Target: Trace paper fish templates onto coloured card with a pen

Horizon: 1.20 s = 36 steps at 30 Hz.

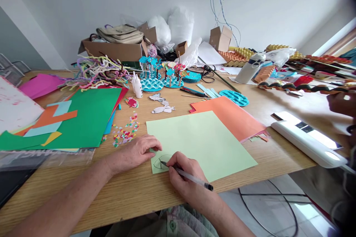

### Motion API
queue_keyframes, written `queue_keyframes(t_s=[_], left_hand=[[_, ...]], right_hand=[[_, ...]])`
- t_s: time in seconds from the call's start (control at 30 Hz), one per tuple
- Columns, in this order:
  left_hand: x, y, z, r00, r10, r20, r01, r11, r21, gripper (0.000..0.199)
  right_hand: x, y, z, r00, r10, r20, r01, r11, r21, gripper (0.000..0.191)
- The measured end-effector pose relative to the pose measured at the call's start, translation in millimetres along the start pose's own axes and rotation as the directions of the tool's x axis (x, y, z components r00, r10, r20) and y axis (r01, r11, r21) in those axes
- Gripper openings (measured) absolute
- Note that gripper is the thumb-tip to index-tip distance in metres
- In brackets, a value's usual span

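A pale green sheet lies on the wooden table, with a small curved outline drawn in dark ink near its lower left corner. My right hand is closed around a clear pen with a black end; its tip touches the drawing. Resting at the sheet's left edge is my left hand, fingers curled loosely and apart, with nothing seen in it. Behind the sheet are white paper fish and a red fish. Colourful paper bits are scattered to the left.
Green paper and scraps lie left. Orange paper is beyond the pale sheet. Glue bottles, pipe cleaners and blue decorated discs stand behind. A white device lies right, near another person's hand.
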<state>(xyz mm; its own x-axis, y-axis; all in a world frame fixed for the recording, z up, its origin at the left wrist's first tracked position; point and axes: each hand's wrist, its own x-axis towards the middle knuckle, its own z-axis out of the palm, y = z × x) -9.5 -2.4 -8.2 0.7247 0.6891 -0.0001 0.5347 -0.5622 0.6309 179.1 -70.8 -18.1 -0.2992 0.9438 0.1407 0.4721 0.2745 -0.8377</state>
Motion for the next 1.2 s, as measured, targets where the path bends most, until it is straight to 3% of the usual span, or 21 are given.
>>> queue_keyframes(t_s=[0.27, 1.2], left_hand=[[-1.3, -1.2, 0.0, 1.000, 0.010, -0.002, -0.010, 1.000, -0.004, 0.020], [-0.7, -2.9, 0.9, 0.996, 0.086, -0.006, -0.086, 0.996, -0.008, 0.015]], right_hand=[[-2.3, 2.3, -1.3, 0.999, -0.005, 0.048, 0.002, 0.998, 0.063, 0.010], [0.0, -1.0, -2.1, 0.996, -0.038, 0.075, 0.040, 0.999, -0.018, 0.012]])
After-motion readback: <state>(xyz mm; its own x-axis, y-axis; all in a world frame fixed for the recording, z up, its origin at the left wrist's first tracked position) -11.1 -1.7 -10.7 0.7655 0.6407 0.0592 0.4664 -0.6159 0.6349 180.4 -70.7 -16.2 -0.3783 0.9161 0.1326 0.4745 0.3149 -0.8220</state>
